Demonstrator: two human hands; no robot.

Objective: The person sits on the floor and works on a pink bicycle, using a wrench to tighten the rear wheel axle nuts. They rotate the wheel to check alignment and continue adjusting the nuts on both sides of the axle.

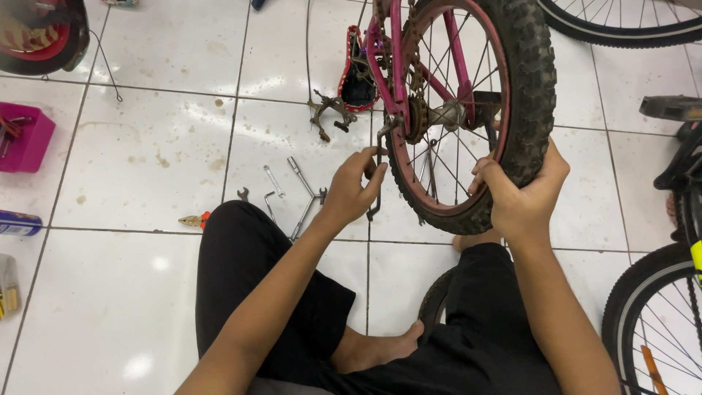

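Observation:
A small pink bicycle stands upside down on the white tiled floor, its rear wheel (468,110) with a knobbly black tyre in front of me. My right hand (521,192) grips the tyre at its lower right. My left hand (354,189) holds a thin dark metal stay (378,172) that hangs from the pink frame (395,69) near the axle. The rusty sprocket and chain (417,117) sit beside the hub. I sit on the floor in black trousers with bare feet.
Spanners and a Y-shaped wrench (303,194) lie on the tiles left of my left hand, with pliers (194,219) further left. A loose brake caliper (329,113) lies by the saddle. A pink box (25,137) stands at far left. Other bicycle wheels (654,322) crowd the right side.

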